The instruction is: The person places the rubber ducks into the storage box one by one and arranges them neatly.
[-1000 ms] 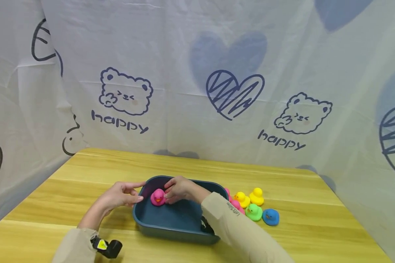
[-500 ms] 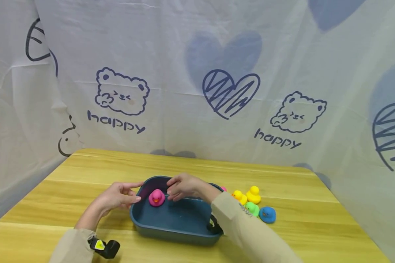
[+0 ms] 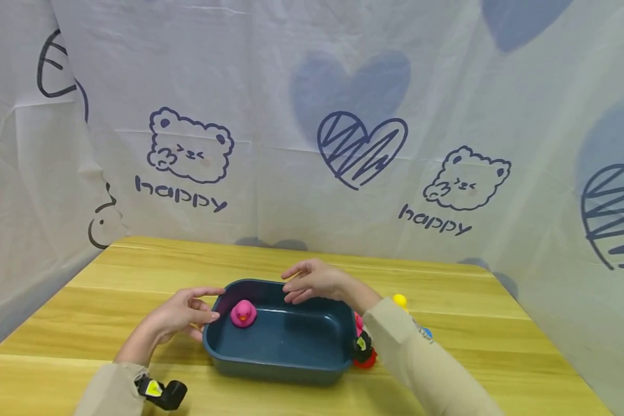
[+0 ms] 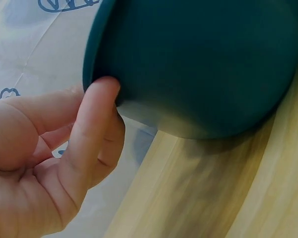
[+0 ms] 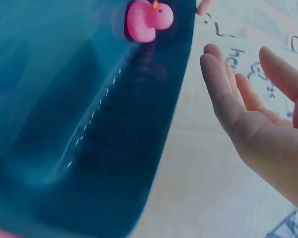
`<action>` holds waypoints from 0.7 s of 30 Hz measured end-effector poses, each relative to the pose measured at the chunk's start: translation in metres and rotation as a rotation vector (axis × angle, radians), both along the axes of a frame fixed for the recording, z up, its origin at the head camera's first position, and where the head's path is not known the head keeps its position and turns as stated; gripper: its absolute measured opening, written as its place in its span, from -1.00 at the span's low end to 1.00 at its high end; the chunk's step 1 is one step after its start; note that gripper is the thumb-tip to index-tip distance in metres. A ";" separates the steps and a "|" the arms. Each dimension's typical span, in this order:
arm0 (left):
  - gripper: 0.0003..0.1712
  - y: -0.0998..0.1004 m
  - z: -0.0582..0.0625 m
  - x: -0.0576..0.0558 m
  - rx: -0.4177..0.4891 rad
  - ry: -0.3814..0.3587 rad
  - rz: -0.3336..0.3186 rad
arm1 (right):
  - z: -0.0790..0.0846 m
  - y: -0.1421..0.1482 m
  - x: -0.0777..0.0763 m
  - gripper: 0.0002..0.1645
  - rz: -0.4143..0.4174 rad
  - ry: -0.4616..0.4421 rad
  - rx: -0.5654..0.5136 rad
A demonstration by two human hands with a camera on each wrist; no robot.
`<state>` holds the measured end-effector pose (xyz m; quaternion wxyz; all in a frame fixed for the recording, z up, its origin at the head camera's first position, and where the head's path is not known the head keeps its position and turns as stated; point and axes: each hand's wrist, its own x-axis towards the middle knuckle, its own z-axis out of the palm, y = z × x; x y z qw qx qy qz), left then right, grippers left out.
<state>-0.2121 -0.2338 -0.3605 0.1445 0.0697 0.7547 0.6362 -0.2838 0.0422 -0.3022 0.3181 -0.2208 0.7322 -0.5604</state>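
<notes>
A dark blue-green plastic bin [image 3: 281, 370] sits on the table in the head view. Inside its left end is a pink rubber duck [image 3: 243, 314], also near the top of the right wrist view. My left hand [image 3: 181, 316] pinches the bin's left rim. In the left wrist view the fingers [image 4: 100, 101] press its outer wall and the thumb tip is hidden behind the rim. Above the bin's back rim my right hand [image 3: 319, 282] hangs, its fingers loosely spread and holding nothing.
Right of the bin are more rubber ducks, largely covered by the right sleeve [image 3: 421, 352]: a yellow duck [image 3: 400, 300], a red one [image 3: 365, 359], a bit of blue and some pink. The wooden table [image 3: 499, 323] ends at a printed cloth backdrop [image 3: 281, 219].
My right hand has let go of the pink duck and moved up and right, from inside the bin to over its back rim. My left hand stays on the rim.
</notes>
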 end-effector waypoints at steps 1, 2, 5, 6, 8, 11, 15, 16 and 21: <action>-0.32 0.000 0.000 0.000 0.001 0.002 -0.003 | 0.001 0.004 0.000 -0.59 -0.001 -0.001 -0.010; -0.32 0.000 0.000 0.000 0.002 0.004 -0.006 | 0.002 0.007 0.000 -0.60 -0.002 -0.003 -0.024; -0.32 0.000 0.001 0.000 0.005 0.009 -0.017 | 0.003 0.018 -0.001 -0.59 -0.013 -0.011 -0.057; -0.32 0.000 0.001 0.000 0.003 0.010 -0.019 | 0.003 0.021 -0.001 -0.59 -0.013 -0.008 -0.066; -0.31 0.000 0.002 0.000 -0.004 0.004 -0.017 | 0.002 0.029 -0.002 -0.59 -0.022 -0.007 -0.080; -0.32 0.000 0.002 -0.001 -0.022 0.005 -0.013 | 0.001 0.038 -0.002 -0.59 -0.032 0.006 -0.075; -0.33 0.000 0.002 -0.002 -0.038 -0.004 0.002 | 0.000 0.050 -0.001 -0.58 -0.036 0.017 -0.065; -0.33 0.000 0.002 -0.002 -0.041 -0.006 0.003 | -0.001 0.053 0.000 -0.58 -0.040 0.018 -0.064; -0.35 0.001 0.002 -0.003 -0.056 -0.017 0.006 | -0.004 0.068 0.002 -0.58 -0.053 0.034 -0.066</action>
